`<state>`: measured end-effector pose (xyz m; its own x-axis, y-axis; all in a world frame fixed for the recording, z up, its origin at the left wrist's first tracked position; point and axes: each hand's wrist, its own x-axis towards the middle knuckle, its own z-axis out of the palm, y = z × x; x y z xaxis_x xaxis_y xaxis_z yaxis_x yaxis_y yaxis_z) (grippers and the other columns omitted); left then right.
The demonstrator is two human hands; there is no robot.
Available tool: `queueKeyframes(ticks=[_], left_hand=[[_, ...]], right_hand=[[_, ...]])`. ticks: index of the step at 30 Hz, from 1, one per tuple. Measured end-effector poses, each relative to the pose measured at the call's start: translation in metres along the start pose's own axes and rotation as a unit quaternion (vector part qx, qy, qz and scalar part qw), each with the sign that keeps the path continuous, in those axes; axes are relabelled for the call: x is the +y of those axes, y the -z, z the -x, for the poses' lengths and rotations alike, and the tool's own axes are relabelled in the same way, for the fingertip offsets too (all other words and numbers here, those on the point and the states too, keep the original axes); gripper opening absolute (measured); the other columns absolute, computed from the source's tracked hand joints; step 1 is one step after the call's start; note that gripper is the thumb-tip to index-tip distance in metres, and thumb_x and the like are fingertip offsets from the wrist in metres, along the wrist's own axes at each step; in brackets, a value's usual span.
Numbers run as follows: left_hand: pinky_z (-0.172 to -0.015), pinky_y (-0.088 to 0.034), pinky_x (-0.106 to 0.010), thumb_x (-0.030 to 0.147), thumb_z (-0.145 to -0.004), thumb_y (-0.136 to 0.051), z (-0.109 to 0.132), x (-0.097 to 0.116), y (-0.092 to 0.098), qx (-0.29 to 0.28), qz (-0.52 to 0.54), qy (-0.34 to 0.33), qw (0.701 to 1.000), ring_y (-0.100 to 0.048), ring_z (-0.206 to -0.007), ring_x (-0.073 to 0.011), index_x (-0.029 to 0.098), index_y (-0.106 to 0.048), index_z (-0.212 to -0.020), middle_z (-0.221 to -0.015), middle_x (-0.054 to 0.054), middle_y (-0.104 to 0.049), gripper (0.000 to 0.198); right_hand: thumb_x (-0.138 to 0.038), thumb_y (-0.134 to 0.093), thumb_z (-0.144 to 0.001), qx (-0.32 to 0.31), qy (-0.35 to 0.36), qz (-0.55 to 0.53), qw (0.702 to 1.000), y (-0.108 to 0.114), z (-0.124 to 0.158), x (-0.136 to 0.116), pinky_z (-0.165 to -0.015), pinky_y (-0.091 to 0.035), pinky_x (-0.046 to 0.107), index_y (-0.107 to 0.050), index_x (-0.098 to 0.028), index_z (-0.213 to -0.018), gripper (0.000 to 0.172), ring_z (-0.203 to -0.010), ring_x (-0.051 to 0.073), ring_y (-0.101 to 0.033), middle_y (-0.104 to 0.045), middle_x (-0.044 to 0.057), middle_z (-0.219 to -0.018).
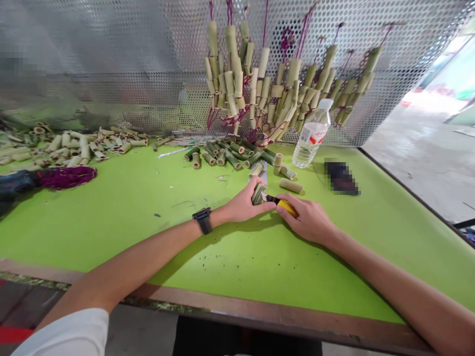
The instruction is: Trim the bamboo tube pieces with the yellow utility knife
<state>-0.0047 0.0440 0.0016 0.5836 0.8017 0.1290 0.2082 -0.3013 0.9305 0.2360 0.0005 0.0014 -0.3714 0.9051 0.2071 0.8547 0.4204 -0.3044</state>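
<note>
My left hand [245, 201], with a black watch [202, 219] on its wrist, is closed round a short green bamboo piece [258, 194]. In my right hand [309, 217] is a yellow and black utility knife [286, 205]. Its blade [264, 197] points left and meets the bamboo piece, or nearly so; I cannot tell which. The left thumb reaches along to the knife's front end. Just beyond the hands lie pale cut bamboo pieces [291, 186] and a pile of green bamboo tubes [232, 159].
A water bottle [311, 136] stands back right, beside a dark blurred object [340, 177]. Bamboo pieces [83, 147] are heaped at the left, near a bundle of purple cord [69, 178]. Strung bamboo [232, 74] hangs on the perforated metal panel [129, 64] behind the green table [148, 267].
</note>
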Motion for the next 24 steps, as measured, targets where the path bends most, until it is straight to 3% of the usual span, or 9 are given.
queueKeyframes(ticks=[10, 20, 24], left_hand=[[-0.059, -0.034, -0.026, 0.056, -0.092, -0.085, 0.005, 0.006, -0.013, 0.015, 0.091, -0.01, 0.996, -0.042, -0.067, -0.0111, 0.027, -0.042, -0.117, -0.082, 0.007, -0.044, 0.058], [-0.05, -0.03, -0.023, 0.062, -0.094, -0.082, 0.004, 0.003, -0.017, 0.007, 0.142, 0.016, 0.99, -0.038, -0.054, -0.0086, 0.028, -0.04, -0.114, -0.069, 0.011, -0.042, 0.058], [-0.05, -0.033, -0.024, 0.065, -0.092, -0.083, 0.0, 0.002, -0.02, 0.03, 0.155, 0.034, 0.987, -0.04, -0.052, -0.0102, 0.029, -0.037, -0.112, -0.064, 0.013, -0.044, 0.062]], right_hand=[[-0.049, -0.043, -0.112, 0.025, 0.019, -0.041, 0.999, 0.0, 0.004, -0.007, -0.063, -0.046, 0.031, -0.075, -0.02, -0.135, 0.049, -0.062, 0.021, -0.068, -0.082, 0.008, -0.087], [-0.048, -0.05, -0.11, 0.042, -0.016, -0.08, 0.996, 0.001, 0.006, -0.016, -0.058, -0.046, 0.029, -0.079, -0.023, -0.134, 0.045, -0.055, 0.02, -0.066, -0.081, 0.005, -0.079], [-0.05, -0.05, -0.111, 0.066, -0.037, -0.082, 0.994, -0.001, 0.006, -0.019, -0.054, -0.045, 0.028, -0.081, -0.022, -0.132, 0.046, -0.053, 0.019, -0.066, -0.081, 0.005, -0.077]])
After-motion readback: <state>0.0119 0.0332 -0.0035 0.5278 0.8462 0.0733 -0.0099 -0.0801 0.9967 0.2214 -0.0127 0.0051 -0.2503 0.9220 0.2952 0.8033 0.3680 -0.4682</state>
